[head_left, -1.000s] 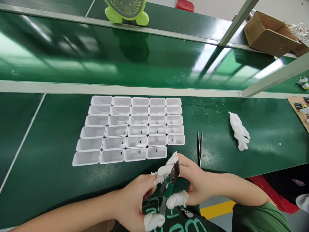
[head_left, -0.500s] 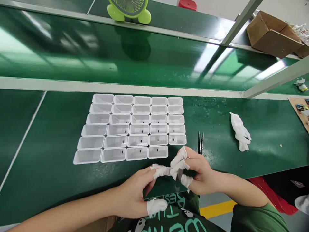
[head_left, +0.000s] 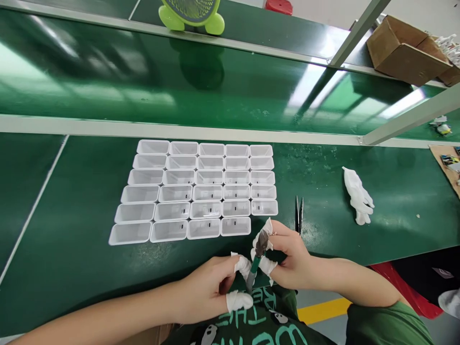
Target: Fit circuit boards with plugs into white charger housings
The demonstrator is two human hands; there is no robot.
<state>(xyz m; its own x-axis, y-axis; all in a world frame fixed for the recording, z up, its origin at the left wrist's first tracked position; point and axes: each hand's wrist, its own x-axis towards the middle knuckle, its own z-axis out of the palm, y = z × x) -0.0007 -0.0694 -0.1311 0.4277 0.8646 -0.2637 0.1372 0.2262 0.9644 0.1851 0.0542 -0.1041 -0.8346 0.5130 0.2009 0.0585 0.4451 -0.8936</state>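
Observation:
A small pair of cutting pliers (head_left: 256, 263) with green and grey handles stands tilted between my hands. My right hand (head_left: 293, 254) grips it near its dark metal head, finger covers on the fingertips. Close to the handle ends is my left hand (head_left: 210, 290), thumb and fingers apart; whether its fingertips touch the handles I cannot tell. White covers wrap its fingertips too. Just beyond sit rows of white plastic bins (head_left: 204, 221), several with a small dark mark inside. Black tweezers (head_left: 299, 215) lie behind my right hand.
A crumpled white glove (head_left: 358, 196) lies on the green table (head_left: 316, 182) to the right. Above the back edge, a shelf carries a green fan (head_left: 192, 14) and an open cardboard box (head_left: 406, 52). A brown board (head_left: 445, 165) with small parts sits far right.
The pliers have swung up into plain view between my hands. My left thumb and fingers have come closer together and nearer to the handles; my right hand has shifted slightly left.

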